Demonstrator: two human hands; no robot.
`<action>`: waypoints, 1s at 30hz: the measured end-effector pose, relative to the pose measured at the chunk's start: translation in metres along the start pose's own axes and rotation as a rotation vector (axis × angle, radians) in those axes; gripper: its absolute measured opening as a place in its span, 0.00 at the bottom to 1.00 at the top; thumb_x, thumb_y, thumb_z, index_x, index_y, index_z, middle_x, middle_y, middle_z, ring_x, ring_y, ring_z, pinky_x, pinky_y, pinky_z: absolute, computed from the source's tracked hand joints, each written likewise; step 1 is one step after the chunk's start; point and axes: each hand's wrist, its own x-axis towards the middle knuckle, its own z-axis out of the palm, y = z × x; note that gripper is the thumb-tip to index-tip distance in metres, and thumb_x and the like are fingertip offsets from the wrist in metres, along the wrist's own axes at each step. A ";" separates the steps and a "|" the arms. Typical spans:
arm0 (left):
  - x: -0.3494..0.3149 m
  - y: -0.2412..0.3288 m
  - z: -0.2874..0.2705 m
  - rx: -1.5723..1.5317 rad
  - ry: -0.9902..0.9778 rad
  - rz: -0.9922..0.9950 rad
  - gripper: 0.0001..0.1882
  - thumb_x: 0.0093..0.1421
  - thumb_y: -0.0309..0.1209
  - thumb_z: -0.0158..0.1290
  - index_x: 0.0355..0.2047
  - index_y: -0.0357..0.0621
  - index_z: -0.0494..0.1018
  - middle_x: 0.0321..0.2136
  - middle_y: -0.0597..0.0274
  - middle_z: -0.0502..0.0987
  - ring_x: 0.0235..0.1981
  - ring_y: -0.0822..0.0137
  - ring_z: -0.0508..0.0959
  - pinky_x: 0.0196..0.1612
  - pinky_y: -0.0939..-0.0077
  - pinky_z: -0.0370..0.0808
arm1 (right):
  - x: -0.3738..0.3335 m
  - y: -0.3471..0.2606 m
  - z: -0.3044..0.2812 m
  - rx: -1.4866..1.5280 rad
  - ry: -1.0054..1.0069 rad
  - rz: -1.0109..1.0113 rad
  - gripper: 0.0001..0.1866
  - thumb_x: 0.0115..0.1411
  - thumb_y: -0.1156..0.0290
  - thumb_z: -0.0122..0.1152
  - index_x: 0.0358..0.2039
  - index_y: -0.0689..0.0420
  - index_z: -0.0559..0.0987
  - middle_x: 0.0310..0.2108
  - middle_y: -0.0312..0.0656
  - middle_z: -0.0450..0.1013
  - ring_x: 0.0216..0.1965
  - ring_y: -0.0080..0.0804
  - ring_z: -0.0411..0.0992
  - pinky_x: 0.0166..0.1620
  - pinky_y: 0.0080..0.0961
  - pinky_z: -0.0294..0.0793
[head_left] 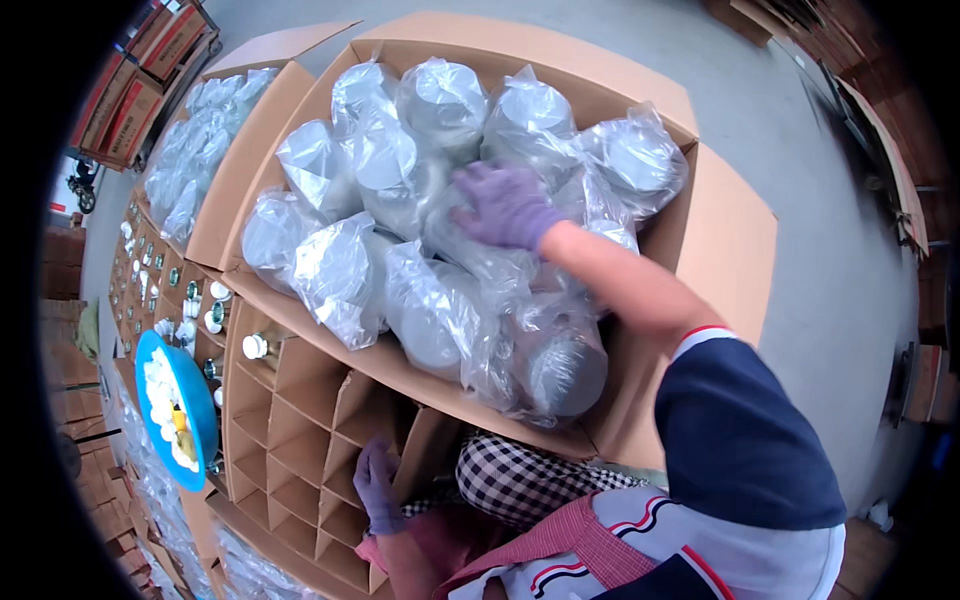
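My right hand [505,205], in a purple glove, reaches into a large cardboard box [640,430]. Its fingers are spread over clear plastic bags [470,245], touching the wrapping among several bagged cylindrical containers [335,265] with round greyish ends. What lies under the palm is hidden. My left hand [377,488], also gloved in purple, is low over a carton with cardboard dividers [300,440]. Its fingers point up, loosely stretched, beside a divider edge, with nothing visible in them. A container with a white cap [256,346] stands in one of the carton's far cells.
A blue basin [205,420] holding white pieces and something yellow rests at the left on divided cartons with capped containers [190,310]. Another box of plastic-wrapped items [205,140] stands at the far left. Stacked cartons [135,110] lie beyond; grey floor [740,110] shows on the right.
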 end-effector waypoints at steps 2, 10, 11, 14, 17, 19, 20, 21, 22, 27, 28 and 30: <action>-0.004 -0.002 -0.005 -0.002 -0.054 0.011 0.17 0.66 0.36 0.48 0.47 0.34 0.73 0.25 0.66 0.74 0.23 0.78 0.69 0.29 0.83 0.67 | -0.020 0.036 -0.005 0.022 0.298 -0.191 0.29 0.56 0.45 0.54 0.49 0.55 0.75 0.49 0.48 0.71 0.47 0.51 0.70 0.52 0.50 0.67; 0.012 0.003 0.001 0.122 -0.121 0.034 0.14 0.64 0.28 0.48 0.46 0.32 0.73 0.26 0.63 0.74 0.22 0.78 0.70 0.26 0.83 0.68 | 0.108 0.130 -0.050 0.022 -0.235 0.319 0.28 0.54 0.45 0.49 0.45 0.52 0.80 0.49 0.47 0.75 0.50 0.45 0.73 0.52 0.36 0.71; 0.010 0.004 -0.003 0.128 -0.116 0.016 0.14 0.63 0.27 0.47 0.46 0.32 0.73 0.26 0.63 0.74 0.22 0.78 0.70 0.26 0.83 0.68 | 0.112 0.125 -0.037 -0.157 -0.225 0.289 0.26 0.54 0.47 0.49 0.44 0.51 0.81 0.46 0.47 0.76 0.48 0.45 0.74 0.52 0.36 0.71; 0.000 0.007 -0.010 0.111 -0.130 0.004 0.13 0.63 0.26 0.48 0.46 0.32 0.73 0.26 0.63 0.75 0.23 0.77 0.70 0.28 0.83 0.68 | 0.096 0.132 -0.047 -0.265 -0.353 0.246 0.22 0.51 0.52 0.55 0.40 0.50 0.83 0.42 0.46 0.78 0.45 0.43 0.75 0.50 0.37 0.72; -0.005 0.016 -0.008 0.105 -0.150 -0.043 0.13 0.63 0.26 0.47 0.45 0.32 0.73 0.28 0.63 0.75 0.24 0.78 0.70 0.29 0.84 0.69 | 0.121 0.102 -0.055 -0.574 -0.658 0.160 0.26 0.55 0.49 0.53 0.46 0.54 0.80 0.49 0.46 0.75 0.51 0.44 0.73 0.54 0.36 0.70; 0.007 0.020 -0.006 0.153 -0.199 -0.036 0.13 0.62 0.25 0.47 0.45 0.32 0.73 0.30 0.62 0.76 0.27 0.76 0.72 0.32 0.82 0.70 | 0.143 0.165 -0.001 -0.611 -0.573 0.218 0.28 0.56 0.46 0.50 0.48 0.53 0.79 0.51 0.43 0.74 0.52 0.43 0.72 0.53 0.37 0.70; 0.012 0.020 -0.007 0.193 -0.200 -0.022 0.13 0.62 0.25 0.47 0.46 0.32 0.73 0.32 0.61 0.76 0.29 0.74 0.73 0.35 0.81 0.72 | 0.159 0.182 0.026 -0.619 -0.529 0.222 0.29 0.57 0.44 0.49 0.49 0.52 0.78 0.51 0.41 0.74 0.52 0.42 0.72 0.53 0.37 0.71; 0.011 0.018 -0.011 0.239 -0.189 -0.022 0.14 0.62 0.25 0.47 0.46 0.32 0.73 0.34 0.59 0.77 0.31 0.72 0.75 0.37 0.79 0.73 | 0.166 0.171 0.040 -0.550 -0.447 0.329 0.30 0.57 0.44 0.49 0.50 0.52 0.78 0.53 0.41 0.73 0.53 0.42 0.71 0.54 0.38 0.70; 0.012 0.018 -0.014 0.332 -0.174 0.072 0.14 0.61 0.25 0.47 0.46 0.32 0.73 0.36 0.57 0.78 0.34 0.69 0.76 0.41 0.77 0.73 | 0.175 0.160 0.052 -0.480 -0.367 0.439 0.31 0.57 0.43 0.48 0.51 0.51 0.77 0.54 0.41 0.72 0.54 0.42 0.71 0.54 0.38 0.70; 0.003 0.033 -0.007 0.514 -0.202 0.217 0.17 0.57 0.25 0.51 0.47 0.32 0.73 0.44 0.45 0.77 0.48 0.55 0.77 0.54 0.67 0.70 | 0.175 0.129 0.076 -0.325 -0.099 0.824 0.33 0.57 0.41 0.48 0.55 0.50 0.74 0.58 0.41 0.68 0.58 0.42 0.67 0.56 0.39 0.68; 0.002 0.033 -0.008 0.506 -0.200 0.262 0.18 0.55 0.25 0.52 0.47 0.33 0.73 0.43 0.45 0.77 0.45 0.54 0.78 0.51 0.67 0.72 | 0.166 0.137 0.076 -0.365 -0.134 0.763 0.32 0.56 0.42 0.50 0.55 0.50 0.75 0.58 0.41 0.68 0.59 0.42 0.67 0.56 0.39 0.68; -0.001 0.039 -0.011 0.517 -0.220 0.289 0.18 0.55 0.24 0.52 0.47 0.34 0.73 0.42 0.46 0.77 0.43 0.54 0.78 0.49 0.68 0.73 | 0.158 0.141 0.070 -0.451 -0.206 0.649 0.31 0.55 0.44 0.53 0.54 0.50 0.76 0.57 0.43 0.69 0.59 0.42 0.67 0.56 0.41 0.68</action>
